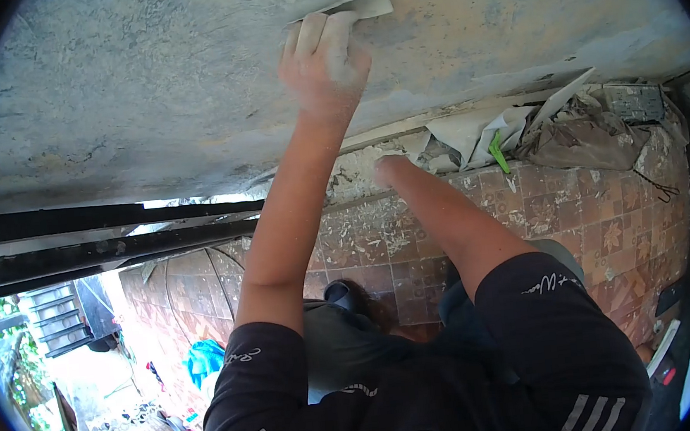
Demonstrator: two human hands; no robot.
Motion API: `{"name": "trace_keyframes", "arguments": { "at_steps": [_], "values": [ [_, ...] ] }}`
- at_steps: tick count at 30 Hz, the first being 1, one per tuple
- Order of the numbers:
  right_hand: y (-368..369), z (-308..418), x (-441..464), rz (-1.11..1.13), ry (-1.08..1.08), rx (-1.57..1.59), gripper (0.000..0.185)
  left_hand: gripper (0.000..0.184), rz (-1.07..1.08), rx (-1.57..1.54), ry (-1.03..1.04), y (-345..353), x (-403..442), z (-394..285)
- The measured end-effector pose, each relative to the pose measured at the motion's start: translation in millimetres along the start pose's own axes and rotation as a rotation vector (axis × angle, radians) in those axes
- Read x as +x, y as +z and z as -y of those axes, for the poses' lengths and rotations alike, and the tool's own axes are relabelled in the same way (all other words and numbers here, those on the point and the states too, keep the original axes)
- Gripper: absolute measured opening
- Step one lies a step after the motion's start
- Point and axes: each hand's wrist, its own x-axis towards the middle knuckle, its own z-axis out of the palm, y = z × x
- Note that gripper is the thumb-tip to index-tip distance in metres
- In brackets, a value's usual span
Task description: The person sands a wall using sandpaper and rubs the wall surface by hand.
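Raised to the wall, my left hand (324,64) is dusty white, its fingers closed around a thin, pale, bent sheet that looks like sandpaper (373,3). The sheet lies against the grey, patchy wall (158,84), one end of it sticking out to the right of my fingers. Lower down, my right hand (391,171) is near the base of the wall beside a dusty ledge. Its fingers are hidden from this angle, and nothing can be seen in it.
Crumpled sheeting (478,132), a bright green tool (498,152) and a dusty brown cloth (579,143) lie along the wall's foot. White flakes litter the patterned tiles (373,246). Dark rails (115,246) run at left, with a blue bag (205,362) below.
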Motion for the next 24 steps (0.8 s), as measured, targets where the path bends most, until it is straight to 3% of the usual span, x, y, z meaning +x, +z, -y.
{"name": "trace_keyframes", "arguments": {
  "at_steps": [1,4,7,10,14,17,20,24],
  "values": [
    [3.4,-1.6,0.1,-0.011,0.001,-0.012,0.031,0.02,0.081,0.026,-0.02,-3.0,-1.5,-4.1],
    [-0.8,3.1,-2.3,0.049,0.01,0.019,0.032,0.023,-0.029,-0.089,-0.079,-7.7,14.8,11.3],
    [-4.6,8.3,2.2,0.032,-0.012,0.059,0.033,0.016,-0.043,0.069,-0.241,-20.1,40.9,-7.3],
    [-1.7,6.6,7.9,0.079,-0.029,-0.016,0.034,0.023,-0.039,0.03,-0.099,0.8,14.0,-1.2],
    [8.7,-1.3,10.7,0.034,-0.021,-0.016,0.037,0.022,0.163,-0.073,-0.11,0.9,-2.6,-13.6],
    [1.2,3.6,0.9,0.051,0.031,0.052,0.039,0.022,-0.032,0.031,-0.029,-7.8,21.1,8.7],
    [-8.3,8.5,-4.3,0.042,0.063,0.105,0.039,0.023,-0.084,0.068,-0.158,-16.2,36.1,8.7],
    [-6.5,4.9,-5.5,0.008,0.046,0.074,0.039,0.023,0.089,-0.014,-0.065,1.4,5.6,-14.9]
  ]
}}
